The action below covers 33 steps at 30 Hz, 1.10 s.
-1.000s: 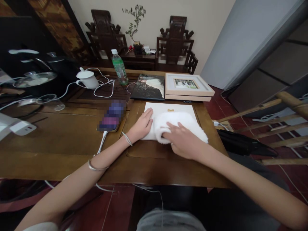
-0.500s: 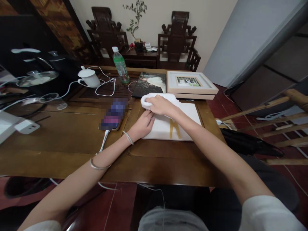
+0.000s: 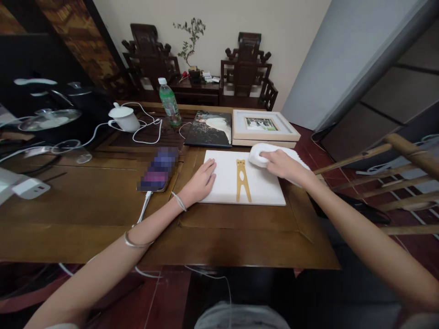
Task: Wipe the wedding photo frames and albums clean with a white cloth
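My left hand (image 3: 202,182) lies flat on the left edge of a white rectangular board (image 3: 222,171), fingers stretched out. A gold, long-legged figure (image 3: 241,176) with small ears and an oval opening shows in the middle of the board. At the board's upper right, my right hand (image 3: 279,163) is closed on a bunched white cloth (image 3: 259,154). Part of the cloth hangs past the board's right side, behind my wrist.
Behind the board lie a dark photo panel (image 3: 210,129) and stacked light-wood picture frames (image 3: 265,128). To the left are a charging phone (image 3: 157,170), a green-labelled bottle (image 3: 169,104), a lidded white cup (image 3: 125,119) and a clear plastic cup (image 3: 72,151), with white cables between them.
My right hand has moved rightward with the cloth, from the board's upper left to its upper right, uncovering the gold figure. My left hand stays at the left edge.
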{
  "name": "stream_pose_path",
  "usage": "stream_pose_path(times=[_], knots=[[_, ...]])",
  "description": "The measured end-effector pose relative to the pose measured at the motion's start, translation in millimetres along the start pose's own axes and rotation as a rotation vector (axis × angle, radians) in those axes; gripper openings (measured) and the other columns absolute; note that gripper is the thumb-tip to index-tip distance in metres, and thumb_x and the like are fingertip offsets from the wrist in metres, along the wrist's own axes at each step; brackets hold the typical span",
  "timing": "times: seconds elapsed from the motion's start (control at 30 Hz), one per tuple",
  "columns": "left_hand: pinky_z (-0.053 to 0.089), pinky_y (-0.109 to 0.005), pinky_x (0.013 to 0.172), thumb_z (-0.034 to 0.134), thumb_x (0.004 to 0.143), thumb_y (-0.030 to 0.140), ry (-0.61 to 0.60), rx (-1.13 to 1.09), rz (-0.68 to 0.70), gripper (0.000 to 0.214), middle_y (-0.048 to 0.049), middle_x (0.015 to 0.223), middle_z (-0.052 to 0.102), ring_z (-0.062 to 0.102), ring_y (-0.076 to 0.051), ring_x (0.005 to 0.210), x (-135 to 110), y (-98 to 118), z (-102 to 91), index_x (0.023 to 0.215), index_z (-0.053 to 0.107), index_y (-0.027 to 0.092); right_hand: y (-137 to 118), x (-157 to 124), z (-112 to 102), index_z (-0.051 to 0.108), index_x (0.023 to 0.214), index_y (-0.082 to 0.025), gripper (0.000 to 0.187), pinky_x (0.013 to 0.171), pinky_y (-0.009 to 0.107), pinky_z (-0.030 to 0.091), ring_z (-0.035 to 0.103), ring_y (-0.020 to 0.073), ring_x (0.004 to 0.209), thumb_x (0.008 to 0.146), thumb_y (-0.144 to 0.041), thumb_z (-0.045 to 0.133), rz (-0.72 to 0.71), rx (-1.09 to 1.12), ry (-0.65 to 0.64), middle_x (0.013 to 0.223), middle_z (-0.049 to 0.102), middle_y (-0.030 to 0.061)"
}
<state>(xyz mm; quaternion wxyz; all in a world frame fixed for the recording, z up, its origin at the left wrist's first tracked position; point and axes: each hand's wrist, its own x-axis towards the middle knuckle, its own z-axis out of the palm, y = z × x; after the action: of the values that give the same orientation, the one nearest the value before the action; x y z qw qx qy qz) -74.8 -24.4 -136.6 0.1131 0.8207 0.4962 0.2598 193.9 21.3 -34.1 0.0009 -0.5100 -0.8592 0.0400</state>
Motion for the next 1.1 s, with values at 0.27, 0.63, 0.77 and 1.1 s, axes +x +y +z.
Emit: stream_pose_path(times=[0.27,0.63,0.77,1.1], knots=[[0.025,-0.048,0.116,0.033,0.095,0.027,-0.015,0.005,-0.006,0.047,-0.0198,0.147,0.039,0.03,-0.028,0.14,-0.5,2.0,-1.3,0.134,0.044,0.005,-27.4,-125.6,24.8,0.061,0.098,-0.018,0.042,0.099,0.05,0.041,0.052,0.0311,0.121,0.065,-0.002,0.04,-0.194,0.025,-0.007,0.133,0.055,0.017],[0.026,-0.048,0.116,0.032,0.094,0.026,-0.004,0.003,0.013,0.047,-0.0202,0.147,0.038,0.031,-0.029,0.14,-0.2,0.7,0.1,0.134,0.044,0.004,-2.9,-99.9,18.7,0.061,0.097,-0.019,0.044,0.094,0.045,0.044,0.055,0.0294,0.116,0.062,-0.004,0.039,-0.285,0.032,-0.041,0.117,0.064,0.012],[0.026,-0.046,0.116,0.032,0.094,0.027,-0.01,0.01,0.003,0.047,-0.0196,0.147,0.039,0.031,-0.028,0.139,0.0,1.3,-1.5,0.134,0.044,0.004,16.3,-40.4,17.5,0.058,0.09,-0.017,0.033,0.073,0.038,0.043,0.06,0.0284,0.08,0.066,-0.008,0.037,-0.239,-0.038,0.002,0.079,0.064,0.0092],[0.025,-0.046,0.116,0.032,0.094,0.027,-0.028,0.003,-0.007,0.048,-0.0188,0.148,0.038,0.031,-0.028,0.14,0.4,2.8,-4.0,0.135,0.044,0.005,19.3,-18.5,28.6,0.059,0.096,-0.015,0.039,0.076,0.04,0.044,0.06,0.0292,0.087,0.066,-0.004,0.037,-0.181,-0.046,0.089,0.093,0.067,0.0127]])
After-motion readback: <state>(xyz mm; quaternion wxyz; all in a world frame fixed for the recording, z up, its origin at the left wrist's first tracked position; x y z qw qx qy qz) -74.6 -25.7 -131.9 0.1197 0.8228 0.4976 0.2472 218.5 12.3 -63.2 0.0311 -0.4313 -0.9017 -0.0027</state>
